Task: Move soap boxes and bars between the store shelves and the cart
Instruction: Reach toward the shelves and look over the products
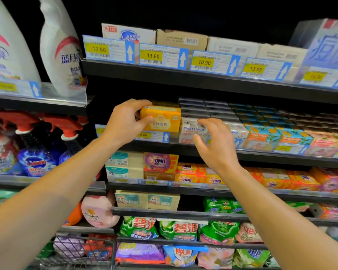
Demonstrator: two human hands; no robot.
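A yellow-orange soap box (162,119) sits at the left end of the middle shelf (261,154), above an 8.00 price tag. My left hand (125,123) grips its left end, thumb below and fingers over the top. My right hand (213,141) hovers open, fingers spread, just in front of a white Goat Soap box (189,130) to the right of the yellow box, holding nothing. The wire cart (82,252) shows at the bottom left.
More Goat Soap boxes in blue and orange (261,137) fill the shelf to the right. OMO soap bars (187,172) lie one shelf down. Cardboard cartons (181,38) stand on the top shelf. Detergent bottles (61,51) and spray bottles (35,152) stand at the left.
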